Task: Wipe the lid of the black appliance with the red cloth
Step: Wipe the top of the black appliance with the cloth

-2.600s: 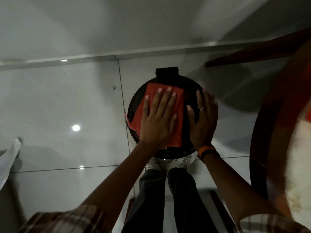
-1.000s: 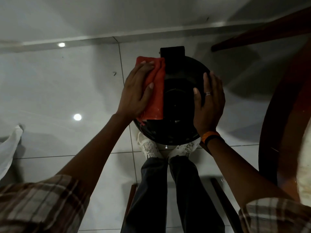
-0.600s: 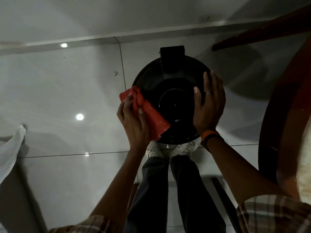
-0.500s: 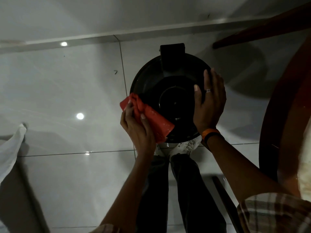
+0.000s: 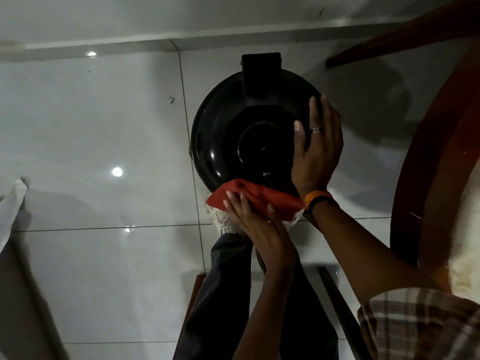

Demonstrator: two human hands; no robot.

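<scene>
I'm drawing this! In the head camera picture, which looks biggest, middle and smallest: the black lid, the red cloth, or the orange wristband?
1. Black lid, by far the biggest.
2. Red cloth, partly hidden under the left hand.
3. Orange wristband, smallest.

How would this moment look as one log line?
step: wiping | left hand: presses red cloth on lid near edge | right hand: flat on lid, steadying

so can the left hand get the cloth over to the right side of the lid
Probably not yet: the right hand lies flat on that side of the lid, blocking the cloth under the left hand.
</scene>
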